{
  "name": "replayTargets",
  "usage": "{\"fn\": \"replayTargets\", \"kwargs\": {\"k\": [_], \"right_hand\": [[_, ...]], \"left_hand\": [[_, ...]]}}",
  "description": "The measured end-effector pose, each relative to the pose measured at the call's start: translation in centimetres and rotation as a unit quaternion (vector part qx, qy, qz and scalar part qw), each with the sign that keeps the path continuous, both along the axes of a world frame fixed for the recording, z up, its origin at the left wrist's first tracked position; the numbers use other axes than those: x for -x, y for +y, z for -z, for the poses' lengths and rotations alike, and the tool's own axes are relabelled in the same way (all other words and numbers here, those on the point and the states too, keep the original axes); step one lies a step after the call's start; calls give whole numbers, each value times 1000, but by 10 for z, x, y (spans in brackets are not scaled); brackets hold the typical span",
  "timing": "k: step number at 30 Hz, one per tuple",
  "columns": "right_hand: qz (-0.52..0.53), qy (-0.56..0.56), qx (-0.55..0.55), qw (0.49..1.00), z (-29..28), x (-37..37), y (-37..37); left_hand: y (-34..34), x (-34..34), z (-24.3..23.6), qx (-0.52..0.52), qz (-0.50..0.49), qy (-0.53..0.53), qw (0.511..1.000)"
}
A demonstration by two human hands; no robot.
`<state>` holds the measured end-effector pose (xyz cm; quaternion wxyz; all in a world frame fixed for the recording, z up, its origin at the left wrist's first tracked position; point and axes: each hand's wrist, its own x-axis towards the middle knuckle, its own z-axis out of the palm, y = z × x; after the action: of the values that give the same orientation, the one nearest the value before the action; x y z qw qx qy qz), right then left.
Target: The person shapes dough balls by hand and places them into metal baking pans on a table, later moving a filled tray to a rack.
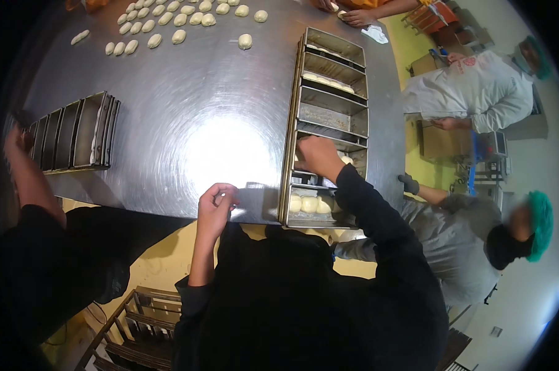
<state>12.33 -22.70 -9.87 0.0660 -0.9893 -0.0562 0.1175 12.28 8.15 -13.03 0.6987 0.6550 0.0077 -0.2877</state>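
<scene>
A long strapped row of metal loaf tins lies near the table's right side. My right hand reaches down into a compartment toward the near end, its fingertips hidden and pale dough partly showing beside it. In the nearest compartment sit several pale dough pieces; another dough row lies farther up, and the middle compartment shows only its bare base. My left hand is at the table's front edge, left of the tins, fingers curled; whether they hold anything is unclear.
Many dough pieces lie on the steel table's far part. A second tin set stands left, beside another person's hand. A co-worker's hands handle dough at the back. Two workers stand right; a wooden rack is below.
</scene>
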Motion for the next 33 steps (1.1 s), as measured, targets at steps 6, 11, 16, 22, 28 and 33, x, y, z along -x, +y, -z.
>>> {"fn": "replayTargets", "kwargs": {"k": [6, 11, 16, 22, 28, 33], "right_hand": [[-57, -19, 35, 998, 6, 1, -5], [-58, -78, 16, 995, -10, 7, -9], [31, -58, -16, 998, -47, 15, -33], [-29, -5, -21, 999, -9, 6, -23], [-81, -35, 29, 996, 19, 7, -24], [-63, -32, 15, 997, 5, 12, -27]], "left_hand": [[4, -2, -7, -31, 17, -22, 999], [3, -2, -2, -21, 24, -68, 997], [-15, -13, -35, -69, 46, -55, 995], [-47, -11, -30, -21, 73, -75, 994], [-38, 5, -7, -54, 69, -81, 993], [-30, 12, -4, -80, 66, -97, 990]]}}
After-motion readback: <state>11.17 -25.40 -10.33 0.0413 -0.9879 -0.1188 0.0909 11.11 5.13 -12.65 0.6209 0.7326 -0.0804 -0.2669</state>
